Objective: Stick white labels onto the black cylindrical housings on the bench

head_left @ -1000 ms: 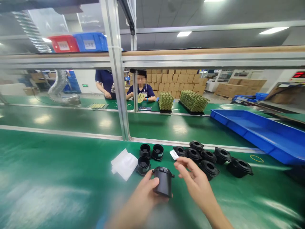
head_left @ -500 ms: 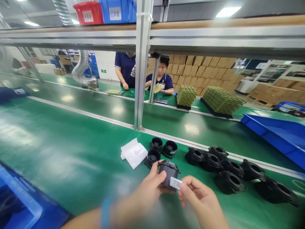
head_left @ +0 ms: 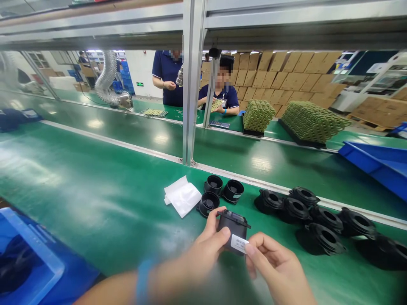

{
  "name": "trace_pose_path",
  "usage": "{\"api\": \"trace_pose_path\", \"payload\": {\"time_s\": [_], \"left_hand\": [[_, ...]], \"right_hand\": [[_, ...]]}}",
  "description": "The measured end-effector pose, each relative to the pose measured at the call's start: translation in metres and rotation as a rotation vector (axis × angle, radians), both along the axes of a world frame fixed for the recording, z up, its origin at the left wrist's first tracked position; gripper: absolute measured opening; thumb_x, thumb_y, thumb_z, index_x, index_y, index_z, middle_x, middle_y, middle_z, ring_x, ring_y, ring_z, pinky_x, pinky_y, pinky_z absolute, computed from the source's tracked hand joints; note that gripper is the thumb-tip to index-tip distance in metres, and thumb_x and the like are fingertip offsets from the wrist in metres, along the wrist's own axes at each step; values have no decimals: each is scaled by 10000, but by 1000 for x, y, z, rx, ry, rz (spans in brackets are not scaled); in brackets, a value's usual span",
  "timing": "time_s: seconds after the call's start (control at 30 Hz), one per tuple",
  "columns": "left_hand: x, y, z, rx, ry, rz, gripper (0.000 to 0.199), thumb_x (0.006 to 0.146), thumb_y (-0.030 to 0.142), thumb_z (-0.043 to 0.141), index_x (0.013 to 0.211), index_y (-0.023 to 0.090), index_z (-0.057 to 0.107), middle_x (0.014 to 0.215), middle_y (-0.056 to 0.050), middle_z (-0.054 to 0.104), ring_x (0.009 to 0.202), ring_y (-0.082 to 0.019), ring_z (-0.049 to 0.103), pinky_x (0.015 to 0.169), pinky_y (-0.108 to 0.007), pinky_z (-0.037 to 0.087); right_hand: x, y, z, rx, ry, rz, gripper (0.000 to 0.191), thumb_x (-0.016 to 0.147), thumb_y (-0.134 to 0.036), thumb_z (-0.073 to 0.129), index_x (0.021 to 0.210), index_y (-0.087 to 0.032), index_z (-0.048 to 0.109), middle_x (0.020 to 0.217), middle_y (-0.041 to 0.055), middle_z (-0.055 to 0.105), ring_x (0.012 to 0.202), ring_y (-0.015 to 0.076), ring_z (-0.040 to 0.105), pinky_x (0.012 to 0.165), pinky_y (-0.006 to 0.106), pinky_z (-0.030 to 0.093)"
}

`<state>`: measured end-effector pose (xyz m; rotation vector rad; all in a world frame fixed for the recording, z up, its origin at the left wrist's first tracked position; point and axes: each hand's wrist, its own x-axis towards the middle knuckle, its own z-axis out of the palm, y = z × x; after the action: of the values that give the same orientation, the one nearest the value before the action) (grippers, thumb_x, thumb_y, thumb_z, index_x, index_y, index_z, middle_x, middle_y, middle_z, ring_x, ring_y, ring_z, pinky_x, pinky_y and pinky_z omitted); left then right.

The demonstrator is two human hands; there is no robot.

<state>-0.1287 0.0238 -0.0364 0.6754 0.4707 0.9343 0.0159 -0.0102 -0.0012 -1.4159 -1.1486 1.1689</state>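
My left hand [head_left: 210,241] grips a black plastic housing [head_left: 230,224], round-bodied with a flange and small lugs at its top, tilted above the green bench. On the housing's side lies a white printed label [head_left: 239,243]. Thumb and fingers of my right hand [head_left: 270,258] pinch the label's right end; whether all of the label touches the housing I cannot tell. Just beyond, three open black cups [head_left: 233,189] stand close together, one carrying a pale label. Left of them rests a sheet of white paper [head_left: 182,197].
Several flanged black housings [head_left: 294,207] spread over the bench at right. A blue crate [head_left: 55,262] with black parts is at lower left, a blue tray [head_left: 378,169] at far right. A metal post [head_left: 189,97] rises mid-bench. Two people work across it beside yellow-green stacks [head_left: 314,120].
The view has tilted down and shifted slightly. Both hands keep their hold on the housing and label, and the label's printing faces me a little more. The standing person's hand across the bench has risen.
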Motion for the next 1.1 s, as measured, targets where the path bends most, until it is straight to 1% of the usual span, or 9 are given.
{"api": "trace_pose_path", "payload": {"time_s": [0.1, 0.3, 0.5, 0.67, 0.8, 1.0, 1.1], "left_hand": [[-1, 0, -3, 15, 1, -15, 624, 920, 405, 585, 1398, 214, 232, 1198, -96, 559, 1057, -182, 545, 943, -316, 378], [-3, -2, -7, 36, 25, -22, 568, 943, 383, 547, 1406, 236, 254, 1240, -92, 530, 1029, -177, 550, 963, -329, 363], [-4, -2, -8, 38, 40, -25, 570, 950, 377, 532, 1424, 249, 242, 1173, -76, 560, 972, -172, 557, 975, -356, 357], [-3, -2, -7, 49, 70, -11, 557, 944, 382, 533, 1417, 250, 270, 1234, -88, 534, 1070, -205, 534, 1011, -380, 343], [-4, -3, -7, 53, 75, -14, 553, 945, 382, 528, 1421, 263, 274, 1236, -86, 537, 1078, -211, 535, 1016, -388, 339], [-6, -3, -7, 75, 148, 4, 532, 951, 384, 517, 1423, 285, 292, 1261, -77, 533, 1126, -231, 514, 1032, -409, 325], [-5, -2, -6, 72, 121, -5, 541, 950, 365, 516, 1425, 269, 274, 1257, -82, 531, 1134, -228, 509, 1032, -403, 324]], "right_hand": [[0, 0, 0, -6, -4, -4, 440, 772, -568, 698, 591, -199, 541, 490, -40, 487, 480, 123, 465, 518, 218, 384], [-1, 0, 1, -15, -4, -5, 444, 769, -566, 700, 583, -200, 532, 486, -37, 497, 473, 123, 471, 512, 218, 387], [-1, 0, 1, -12, -11, 0, 429, 773, -545, 698, 583, -200, 531, 483, -38, 495, 474, 127, 471, 508, 221, 391], [0, -1, -1, -6, -23, 7, 427, 785, -546, 692, 589, -200, 536, 484, -33, 503, 475, 130, 468, 510, 225, 391], [1, -1, -2, -16, -23, 14, 423, 781, -551, 691, 596, -203, 538, 491, -31, 507, 482, 136, 472, 514, 230, 395], [1, 0, -1, -29, -40, 23, 404, 788, -526, 681, 602, -200, 532, 497, -30, 513, 485, 130, 466, 521, 225, 385], [1, -1, 0, -39, -46, 25, 395, 789, -520, 674, 606, -200, 533, 500, -29, 520, 487, 131, 473, 529, 228, 388]]}}
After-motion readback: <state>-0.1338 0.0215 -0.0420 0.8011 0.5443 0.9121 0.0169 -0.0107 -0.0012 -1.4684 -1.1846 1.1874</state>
